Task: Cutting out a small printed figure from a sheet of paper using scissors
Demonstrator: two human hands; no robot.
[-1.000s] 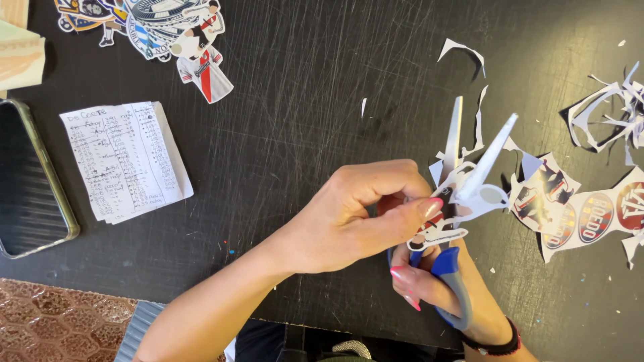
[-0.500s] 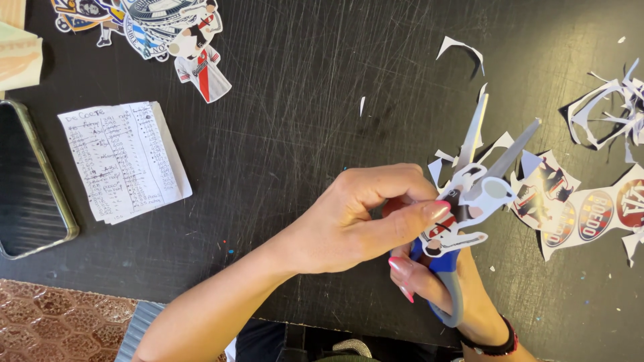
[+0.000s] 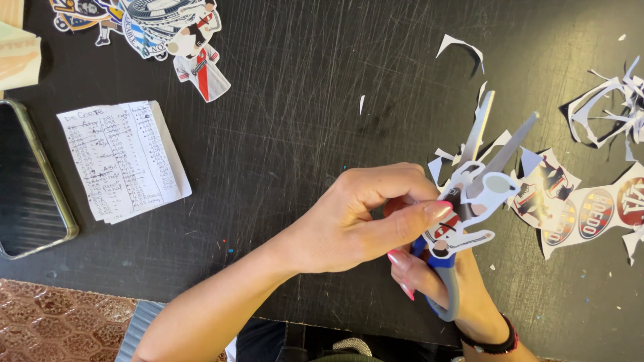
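My left hand (image 3: 362, 214) pinches a small printed paper figure (image 3: 463, 221) between thumb and fingers, low and right of centre. Beneath it my right hand (image 3: 436, 281) grips the blue and grey handles of a pair of scissors (image 3: 493, 154). The metal blades point up and to the right and stand apart, with the figure's white margin between them. My right wrist carries a dark band (image 3: 493, 342).
Cut-out figures (image 3: 168, 33) lie at top left, a handwritten paper slip (image 3: 124, 157) and a dark phone (image 3: 30, 181) at left. Round sticker cut-outs (image 3: 583, 208) and white paper offcuts (image 3: 607, 100) lie at right on the scratched black table (image 3: 302, 87).
The scissors have swung a little clockwise and shifted right, and the paper figure has been turned between the blades. Both hands stay in the same spot.
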